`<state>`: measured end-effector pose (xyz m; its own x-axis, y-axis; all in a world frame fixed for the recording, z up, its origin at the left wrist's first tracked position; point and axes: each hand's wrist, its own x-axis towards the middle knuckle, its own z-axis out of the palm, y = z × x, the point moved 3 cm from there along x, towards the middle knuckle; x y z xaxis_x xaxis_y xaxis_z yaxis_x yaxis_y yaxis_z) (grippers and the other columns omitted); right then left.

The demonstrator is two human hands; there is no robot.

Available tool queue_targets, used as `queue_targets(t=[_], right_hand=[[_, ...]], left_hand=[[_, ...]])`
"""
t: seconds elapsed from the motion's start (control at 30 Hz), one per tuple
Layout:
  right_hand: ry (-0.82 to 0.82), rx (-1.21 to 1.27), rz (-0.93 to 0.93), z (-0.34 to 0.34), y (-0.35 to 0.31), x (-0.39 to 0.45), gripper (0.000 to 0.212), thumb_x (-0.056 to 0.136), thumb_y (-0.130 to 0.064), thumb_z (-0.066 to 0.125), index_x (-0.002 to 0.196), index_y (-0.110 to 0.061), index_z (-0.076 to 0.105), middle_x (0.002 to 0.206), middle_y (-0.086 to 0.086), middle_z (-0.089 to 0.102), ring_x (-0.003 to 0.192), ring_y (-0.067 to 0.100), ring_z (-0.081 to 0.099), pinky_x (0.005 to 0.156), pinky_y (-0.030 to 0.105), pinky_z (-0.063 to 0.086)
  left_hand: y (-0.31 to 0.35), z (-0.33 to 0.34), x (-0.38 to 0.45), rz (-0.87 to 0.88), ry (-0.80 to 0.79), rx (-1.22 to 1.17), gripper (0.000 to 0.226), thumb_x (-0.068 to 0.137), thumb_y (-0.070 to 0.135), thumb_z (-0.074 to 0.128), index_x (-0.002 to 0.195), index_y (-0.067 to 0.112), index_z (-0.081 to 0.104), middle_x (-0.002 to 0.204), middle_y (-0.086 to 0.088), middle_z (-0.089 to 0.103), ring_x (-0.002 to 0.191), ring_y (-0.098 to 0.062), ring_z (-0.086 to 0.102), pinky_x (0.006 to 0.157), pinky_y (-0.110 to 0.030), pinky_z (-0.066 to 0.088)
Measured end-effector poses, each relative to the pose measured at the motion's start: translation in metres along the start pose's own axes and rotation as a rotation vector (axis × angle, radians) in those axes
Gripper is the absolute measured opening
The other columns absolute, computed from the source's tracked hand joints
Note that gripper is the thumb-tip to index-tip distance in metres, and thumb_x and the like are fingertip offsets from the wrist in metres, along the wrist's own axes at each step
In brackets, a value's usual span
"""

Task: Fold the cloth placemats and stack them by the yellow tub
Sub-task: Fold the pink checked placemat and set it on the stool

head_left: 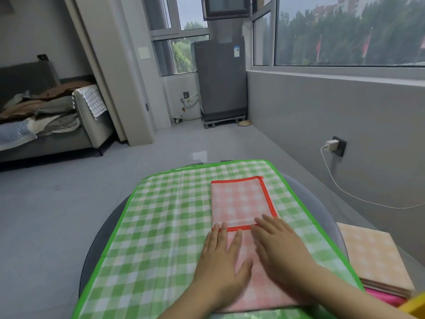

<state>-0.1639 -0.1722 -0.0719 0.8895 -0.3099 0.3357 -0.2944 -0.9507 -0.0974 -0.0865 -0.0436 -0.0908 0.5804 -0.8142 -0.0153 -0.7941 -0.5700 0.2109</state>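
Two flat hands, left hand and right hand, fingers straight, press a folded red-checked placemat lying on the green-checked cloth, with folded placemats stacked at three o'clock beside the yellow tub.

Two bare hands, one red-edged pink checked cloth placemat, one green-edged checked cloth, one stack of folded orange and pink placemats, one yellow tub corner.
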Motion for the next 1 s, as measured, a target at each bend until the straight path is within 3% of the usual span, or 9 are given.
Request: queue_targets(t=[0.07,0.17,0.27,0.37,0.53,0.6,0.67,0.83,1.0], right_hand=[[-0.116,0.011,-0.019,0.01,-0.007,-0.016,0.054,0.096,-0.036,0.02,0.104,-0.023,0.072,0.112,-0.008,0.069,0.105,0.01,0.065,0.1,0.024,0.043],[-0.25,-0.012,0.075,0.012,0.004,-0.028,0.068,0.097,-0.052,0.005,0.128,-0.02,0.056,0.136,-0.004,0.052,0.127,0.009,0.045,0.111,0.024,0.008],[-0.283,0.059,0.074,0.009,0.019,-0.026,0.099,0.064,-0.072,-0.029,0.146,-0.02,-0.005,0.149,-0.011,-0.015,0.137,0.006,-0.019,0.105,0.018,-0.024],[-0.345,0.028,0.064,0.006,0.026,-0.027,0.111,0.048,-0.073,-0.041,0.144,-0.022,-0.016,0.147,-0.013,-0.024,0.131,0.003,-0.03,0.098,0.019,-0.033],[-0.353,-0.048,0.013,-0.008,0.024,-0.017,0.121,0.054,-0.078,-0.031,0.15,-0.017,0.01,0.158,-0.003,0.008,0.145,0.013,0.0,0.113,0.033,-0.014],[-0.358,-0.058,-0.04,-0.018,0.026,-0.007,0.102,0.072,-0.082,-0.003,0.144,-0.017,0.031,0.151,-0.001,0.028,0.14,0.019,0.019,0.117,0.034,0.006],[-0.381,0.003,-0.067,-0.024,0.03,0.004,0.071,0.084,-0.068,0.036,0.131,-0.017,0.049,0.14,-0.002,0.042,0.129,0.018,0.031,0.111,0.031,0.025],[-0.362,0.221,0.065,-0.022,0.043,0.028,0.051,0.076,-0.048,0.069,0.118,-0.02,0.062,0.111,-0.003,0.057,0.105,0.015,0.05,0.09,0.028,0.044],[-0.181,0.334,0.327,-0.014,0.05,0.047,0.029,0.084,-0.024,0.064,0.113,-0.02,0.064,0.084,-0.005,0.06,0.083,0.017,0.059,0.068,0.023,0.04]], left_hand=[[-0.001,0.002,0.001,-0.013,-0.007,0.008,0.065,0.095,0.057,0.018,0.149,0.035,-0.009,0.154,0.001,-0.028,0.138,-0.015,-0.034,0.116,-0.035,-0.015],[-0.003,0.003,0.002,-0.027,-0.027,0.02,0.063,0.095,0.057,0.017,0.148,0.037,-0.01,0.154,-0.001,-0.029,0.137,-0.017,-0.035,0.117,-0.037,-0.015],[-0.003,0.001,0.001,-0.033,-0.047,0.005,0.062,0.096,0.056,0.017,0.148,0.037,-0.011,0.154,-0.001,-0.029,0.138,-0.017,-0.034,0.116,-0.037,-0.015],[-0.004,-0.001,0.002,-0.023,-0.038,-0.012,0.061,0.096,0.055,0.017,0.149,0.037,-0.006,0.156,0.002,-0.022,0.141,-0.015,-0.026,0.117,-0.034,-0.011],[-0.009,-0.019,0.011,0.018,0.096,0.061,0.051,0.098,0.045,0.021,0.146,0.029,0.031,0.155,0.004,0.024,0.144,-0.014,0.015,0.115,-0.03,0.011],[-0.01,-0.027,0.015,0.05,0.205,0.071,0.048,0.096,0.043,0.02,0.127,0.028,0.054,0.137,0.009,0.046,0.133,-0.012,0.035,0.106,-0.029,0.018],[-0.012,-0.029,0.02,0.071,0.268,0.038,0.039,0.097,0.039,0.031,0.112,0.024,0.064,0.127,0.008,0.046,0.124,-0.013,0.037,0.102,-0.027,0.018],[-0.014,-0.033,0.038,0.07,0.277,-0.25,0.026,0.095,0.023,0.049,0.081,0.005,0.062,0.099,0.0,0.047,0.081,-0.014,0.051,0.076,-0.017,0.041],[-0.032,-0.031,0.058,-0.234,0.212,-0.539,0.03,0.092,0.019,0.048,0.08,-0.004,0.062,0.092,-0.01,0.063,0.076,-0.016,0.058,0.064,-0.018,0.045]])
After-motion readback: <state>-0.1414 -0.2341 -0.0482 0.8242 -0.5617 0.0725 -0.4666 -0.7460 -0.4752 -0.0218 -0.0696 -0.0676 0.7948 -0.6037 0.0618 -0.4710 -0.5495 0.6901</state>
